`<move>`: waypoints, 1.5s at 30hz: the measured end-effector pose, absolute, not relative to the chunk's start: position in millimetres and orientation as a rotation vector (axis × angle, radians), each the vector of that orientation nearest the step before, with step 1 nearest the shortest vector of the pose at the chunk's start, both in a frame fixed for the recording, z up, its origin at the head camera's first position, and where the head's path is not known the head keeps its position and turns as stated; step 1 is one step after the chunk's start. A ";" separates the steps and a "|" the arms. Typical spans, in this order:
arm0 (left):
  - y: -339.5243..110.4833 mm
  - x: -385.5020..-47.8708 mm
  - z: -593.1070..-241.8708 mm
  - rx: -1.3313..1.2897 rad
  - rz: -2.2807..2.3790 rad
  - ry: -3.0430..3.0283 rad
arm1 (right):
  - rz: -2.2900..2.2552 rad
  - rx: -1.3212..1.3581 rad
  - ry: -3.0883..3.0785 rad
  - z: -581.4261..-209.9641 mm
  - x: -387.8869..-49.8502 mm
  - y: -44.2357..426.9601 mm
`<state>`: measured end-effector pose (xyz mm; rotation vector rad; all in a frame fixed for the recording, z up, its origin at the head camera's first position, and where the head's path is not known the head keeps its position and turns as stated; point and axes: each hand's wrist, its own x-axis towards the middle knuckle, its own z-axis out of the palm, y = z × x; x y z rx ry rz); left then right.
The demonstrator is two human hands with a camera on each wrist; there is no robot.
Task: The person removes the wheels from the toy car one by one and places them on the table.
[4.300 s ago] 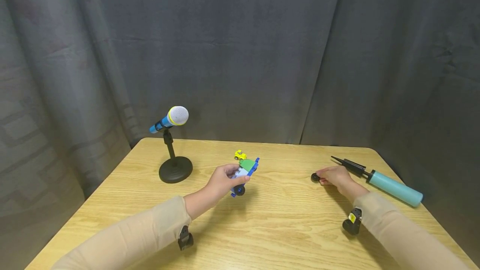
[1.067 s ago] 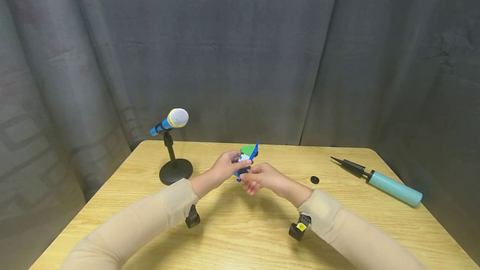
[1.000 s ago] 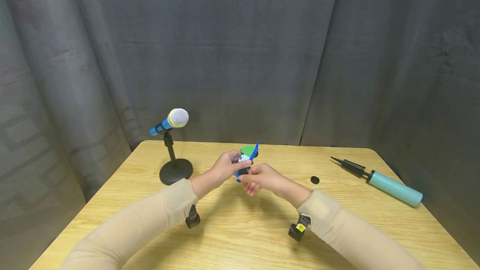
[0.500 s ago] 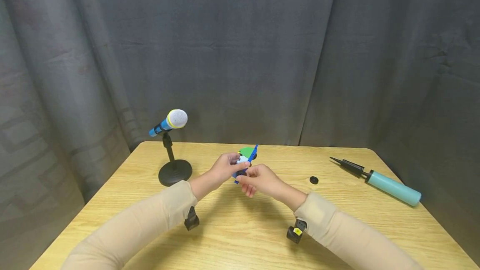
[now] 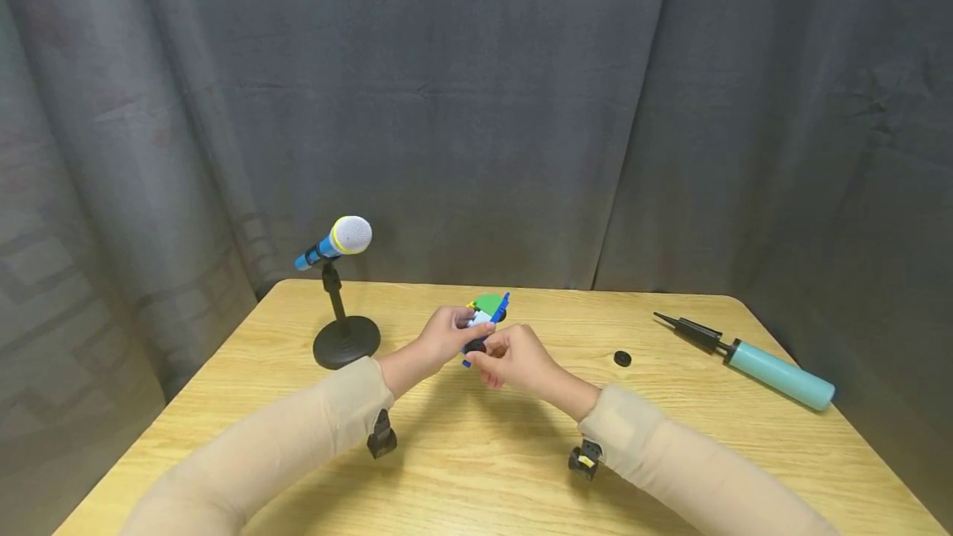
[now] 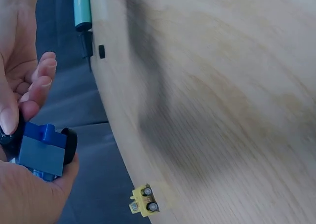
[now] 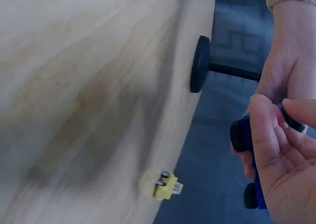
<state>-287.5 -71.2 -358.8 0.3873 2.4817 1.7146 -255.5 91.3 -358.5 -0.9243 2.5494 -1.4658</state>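
A toy car (image 5: 489, 304) of blue, light-blue and green blocks is held above the table by my left hand (image 5: 438, 339), its thumb along the near side. Thumb and index finger of my right hand (image 5: 524, 361) pinch a black wheel (image 7: 292, 119) against the car's near end. Other black wheels (image 7: 251, 196) show on the car's side in the right wrist view. Fingers hide part of the car, so how far the pinched wheel sits on it cannot be told. A loose black wheel (image 5: 622, 358) lies on the table right of my hands.
A small yellow toy car (image 6: 144, 200) stands on the table beyond the hands. At the left is a blue microphone (image 5: 335, 242) on a black stand (image 5: 347, 343). A teal hand pump (image 5: 778, 372) lies at the right. Grey curtains (image 5: 447, 106) hang behind the table.
Since the oldest frame, my right hand has come from the loose wheel at the right to the toy car. Over the last second, its fingers have shifted slightly about the wheel; the left hand keeps its hold.
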 end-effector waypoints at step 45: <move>-79.5 -284.0 -364.9 0.286 1.750 2.394 | -1.822 -0.389 2.164 -361.0 -270.2 139.9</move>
